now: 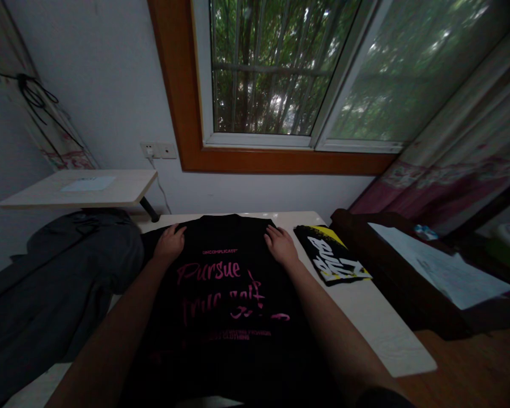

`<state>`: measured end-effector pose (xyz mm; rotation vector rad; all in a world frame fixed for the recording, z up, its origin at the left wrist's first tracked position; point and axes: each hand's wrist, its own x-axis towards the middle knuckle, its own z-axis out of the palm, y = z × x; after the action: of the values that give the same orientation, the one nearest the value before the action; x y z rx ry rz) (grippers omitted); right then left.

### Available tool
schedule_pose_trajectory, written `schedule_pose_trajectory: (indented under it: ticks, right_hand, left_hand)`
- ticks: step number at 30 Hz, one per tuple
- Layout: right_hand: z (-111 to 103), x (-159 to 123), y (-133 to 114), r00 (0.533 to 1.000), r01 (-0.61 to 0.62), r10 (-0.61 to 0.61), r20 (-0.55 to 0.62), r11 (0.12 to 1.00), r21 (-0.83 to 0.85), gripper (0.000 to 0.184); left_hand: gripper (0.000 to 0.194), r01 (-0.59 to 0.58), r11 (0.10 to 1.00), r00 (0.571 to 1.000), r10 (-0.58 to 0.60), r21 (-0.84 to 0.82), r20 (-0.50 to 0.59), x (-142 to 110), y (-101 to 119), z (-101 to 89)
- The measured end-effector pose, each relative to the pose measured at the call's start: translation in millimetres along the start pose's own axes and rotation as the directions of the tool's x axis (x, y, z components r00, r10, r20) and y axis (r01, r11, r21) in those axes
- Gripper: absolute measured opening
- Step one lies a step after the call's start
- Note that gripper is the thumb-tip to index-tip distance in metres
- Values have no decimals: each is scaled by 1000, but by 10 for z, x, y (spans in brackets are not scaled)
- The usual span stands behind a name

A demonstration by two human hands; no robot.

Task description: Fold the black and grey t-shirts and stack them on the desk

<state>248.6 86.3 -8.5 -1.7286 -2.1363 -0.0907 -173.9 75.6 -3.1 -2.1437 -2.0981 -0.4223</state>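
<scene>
A black T-shirt (215,289) with pink lettering is spread over the white table, its collar toward the window. My left hand (170,243) rests on the shirt near its left shoulder, fingers stretched out and pointing inward. On the opposite shoulder lies my right hand (281,246), its fingers extended flat over the cloth. Neither hand grips the fabric visibly. To the right of my right hand sits a folded black garment (331,254) with white and yellow print. The lower part of the T-shirt fades into shadow near my body.
The white table (378,323) reaches toward the wall under the window. Dark grey cloth (59,283) is heaped at the left, below a small pale shelf (97,190) with a paper on it. A brown padded seat (408,283) with a white sheet (442,263) stands at right.
</scene>
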Motion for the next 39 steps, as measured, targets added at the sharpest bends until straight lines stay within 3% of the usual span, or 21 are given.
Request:
schedule_pose_trajectory:
  ticks: [4,9,15,20,26,33,39]
  right_hand:
    - [-62,29,28,998,-38,40,-55,998,49,42]
    - [-170,90,118,962,-254,258,-84,965,56,37]
    - [-219,142,127,914,-382,392,101,918,-104,39]
    - [-278,171,143,927,-313,353,128,915,-255,42]
    - [-359,239,297,952,-249,294,86,906,-342,39]
    - [-420,398,426,956,-248,286,60,902,-352,35]
    - [-379,355,320,971,-221,239,15,919,-325,29]
  left_hand:
    - [52,44,999,999,-44,14,-11,42,-54,7]
    - [54,31,999,999,-31,42,12,84,-92,-56]
    - [45,61,994,997,-65,91,41,199,-266,-183]
    - [34,101,991,991,-108,92,83,313,-356,-226]
    - [32,95,993,992,-101,71,75,444,-238,-258]
    - [33,109,993,994,-109,49,0,653,-59,-286]
    - [33,133,991,991,-132,35,-26,737,-83,-230]
